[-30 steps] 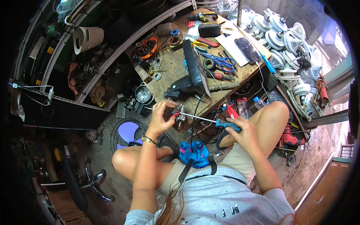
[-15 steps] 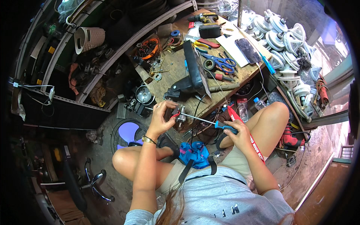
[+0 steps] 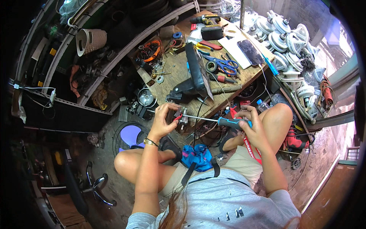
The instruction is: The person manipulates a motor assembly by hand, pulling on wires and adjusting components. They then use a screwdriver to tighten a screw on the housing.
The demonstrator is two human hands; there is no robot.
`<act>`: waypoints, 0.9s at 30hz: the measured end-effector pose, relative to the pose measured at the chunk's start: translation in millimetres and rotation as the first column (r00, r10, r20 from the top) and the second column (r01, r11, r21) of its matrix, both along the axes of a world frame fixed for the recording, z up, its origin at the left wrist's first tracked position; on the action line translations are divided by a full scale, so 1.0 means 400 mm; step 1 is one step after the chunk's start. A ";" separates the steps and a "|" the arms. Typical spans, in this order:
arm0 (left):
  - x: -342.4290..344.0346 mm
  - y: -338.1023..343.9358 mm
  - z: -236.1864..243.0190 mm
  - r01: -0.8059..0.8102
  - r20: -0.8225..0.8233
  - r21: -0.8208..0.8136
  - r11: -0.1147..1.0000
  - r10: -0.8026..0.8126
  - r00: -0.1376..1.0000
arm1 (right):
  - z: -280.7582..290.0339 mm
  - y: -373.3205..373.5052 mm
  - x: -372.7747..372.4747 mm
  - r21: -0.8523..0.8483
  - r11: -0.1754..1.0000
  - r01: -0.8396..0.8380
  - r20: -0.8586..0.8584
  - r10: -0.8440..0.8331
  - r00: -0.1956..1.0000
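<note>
My left hand (image 3: 166, 117) pinches a small metal part (image 3: 184, 115) with a bit of red on it, just off the near edge of the workbench. What exactly the part is I cannot make out. In my right hand (image 3: 252, 128) is a long screwdriver (image 3: 228, 122) with a blue and dark handle, gripped near its butt end. Its thin shaft lies nearly level and reaches left to the metal part. Whether the tip sits in a screw is too small to tell. A red printed strap (image 3: 249, 148) hangs below my right hand.
On the wooden bench (image 3: 171, 72) stand a black housing (image 3: 196, 72), blue-handled scissors (image 3: 228, 66), a tape roll (image 3: 211, 66), a phone (image 3: 250, 52) and a cordless drill (image 3: 206, 18). White pulley-like wheels (image 3: 282, 38) pile up at right. A fan with purple blades (image 3: 131, 134) lies on the floor.
My right hand has shifted up and slightly right, its grip now farther back on the handle. The screwdriver lies more level, and the red strap has swung. My left hand has barely moved.
</note>
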State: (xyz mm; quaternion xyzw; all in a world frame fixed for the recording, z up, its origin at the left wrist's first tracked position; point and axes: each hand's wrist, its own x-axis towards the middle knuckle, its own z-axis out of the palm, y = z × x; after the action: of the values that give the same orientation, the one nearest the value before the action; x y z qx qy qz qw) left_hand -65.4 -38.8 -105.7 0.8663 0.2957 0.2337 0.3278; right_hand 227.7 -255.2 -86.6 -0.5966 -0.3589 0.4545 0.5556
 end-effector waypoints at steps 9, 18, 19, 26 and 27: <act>-0.005 0.000 0.000 0.012 -0.054 0.035 0.999 -0.010 0.998 | -0.031 -0.020 0.006 -0.077 0.995 -0.069 -0.057 0.065 0.996; 0.000 -0.004 -0.006 0.012 -0.011 0.068 0.998 -0.011 1.000 | 0.014 -0.023 -0.029 -0.068 0.998 0.016 -0.286 -0.035 0.958; 0.001 -0.003 -0.005 0.016 -0.007 0.071 0.997 -0.016 1.000 | 0.005 -0.022 -0.041 -0.035 0.998 0.049 -0.313 -0.058 0.948; 0.003 -0.006 -0.001 0.015 -0.012 0.063 0.998 -0.014 1.000 | -0.064 -0.028 -0.046 -0.010 0.988 0.154 -0.027 -0.155 0.988; 0.000 -0.006 -0.003 0.019 -0.002 0.050 0.999 -0.019 1.000 | -0.052 -0.027 -0.048 0.002 0.985 0.174 -0.011 -0.174 0.985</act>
State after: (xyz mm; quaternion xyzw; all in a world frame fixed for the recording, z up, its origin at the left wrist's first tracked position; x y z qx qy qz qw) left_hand -65.5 -41.1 -107.1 0.8773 0.2817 0.2370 0.3080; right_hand 208.4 -266.1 -107.5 -0.6223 -0.3031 0.4068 0.5961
